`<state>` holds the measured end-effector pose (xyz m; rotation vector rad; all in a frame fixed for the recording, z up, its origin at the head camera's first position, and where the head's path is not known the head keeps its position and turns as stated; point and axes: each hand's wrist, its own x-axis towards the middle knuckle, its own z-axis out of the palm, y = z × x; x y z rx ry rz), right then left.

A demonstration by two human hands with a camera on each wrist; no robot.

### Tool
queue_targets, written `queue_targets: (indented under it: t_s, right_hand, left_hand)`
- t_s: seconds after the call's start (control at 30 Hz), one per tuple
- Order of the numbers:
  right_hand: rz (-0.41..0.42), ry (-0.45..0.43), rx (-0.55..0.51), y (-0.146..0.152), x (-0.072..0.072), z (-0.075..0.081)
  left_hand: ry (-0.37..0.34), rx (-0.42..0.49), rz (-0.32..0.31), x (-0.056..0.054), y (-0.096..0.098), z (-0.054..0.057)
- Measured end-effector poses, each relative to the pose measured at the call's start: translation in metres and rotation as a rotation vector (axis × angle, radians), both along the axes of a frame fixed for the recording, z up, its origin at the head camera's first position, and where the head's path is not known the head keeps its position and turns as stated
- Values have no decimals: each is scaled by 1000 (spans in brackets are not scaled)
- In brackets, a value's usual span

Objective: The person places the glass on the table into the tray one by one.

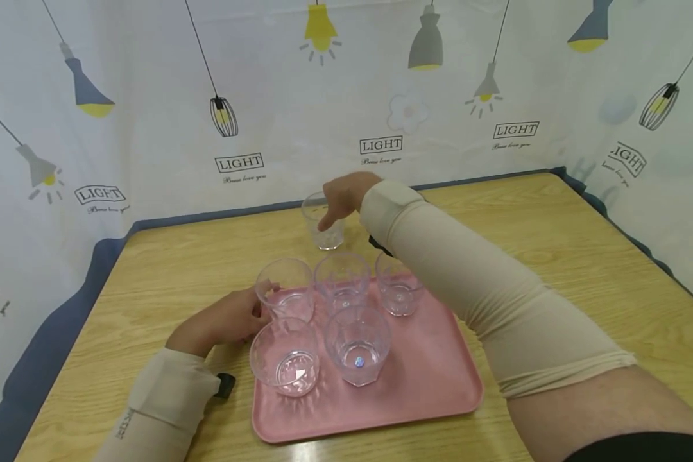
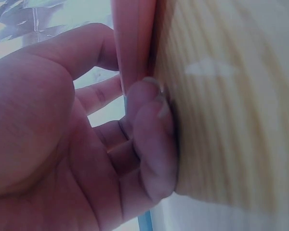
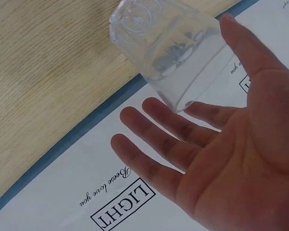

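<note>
In the head view, my right hand [image 1: 346,196] reaches beyond the tray and pinches a clear plastic cup [image 1: 328,239] at its rim. The right wrist view has the thumb and index finger [image 3: 212,113] on opposite sides of that rim, the other fingers spread out. On the left, my left hand [image 1: 231,317] grips the edge of a pink tray [image 1: 421,378]. Close up, its curled fingers [image 2: 154,139] lie at the tray's side, down by the tabletop. Clear cups stand upright on the tray, among them a front-left cup [image 1: 285,366] and a front-middle cup [image 1: 358,350].
Along the tray's back are a left cup [image 1: 291,292], a middle cup [image 1: 342,282] and a right cup [image 1: 400,289], the last partly behind my right forearm. Beyond the wooden table [image 1: 208,256] hangs a white sheet [image 1: 300,122] printed with lamps.
</note>
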<state>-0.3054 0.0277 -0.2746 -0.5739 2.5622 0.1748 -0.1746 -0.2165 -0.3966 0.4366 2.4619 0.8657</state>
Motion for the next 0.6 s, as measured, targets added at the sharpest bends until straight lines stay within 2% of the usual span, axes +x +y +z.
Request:
queue_targets:
  t_s: [0.23,0.6]
  right_hand:
    - [-32,29,31,-1,5,2]
    - [-35,28,-2,-1,6,0]
  left_hand:
    - [15,-2,-12,1,0,0]
    - [40,-11,-18,1,1,-1]
